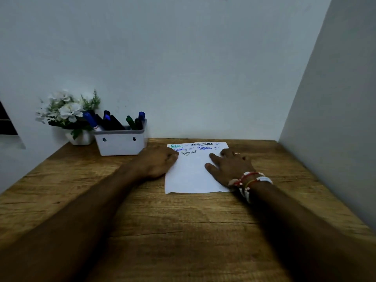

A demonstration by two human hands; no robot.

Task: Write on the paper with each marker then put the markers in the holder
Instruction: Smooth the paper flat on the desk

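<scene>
White paper point(189, 176), one, beneath two hands point(160, 161) point(232, 167); one holder point(120, 145), about seven markers point(116, 124).

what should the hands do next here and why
Probably lift the left hand and right hand off the paper: neither visibly holds a marker, the markers seen all stand in the holder, and writing in several colours already fills the sheet's top.
</scene>
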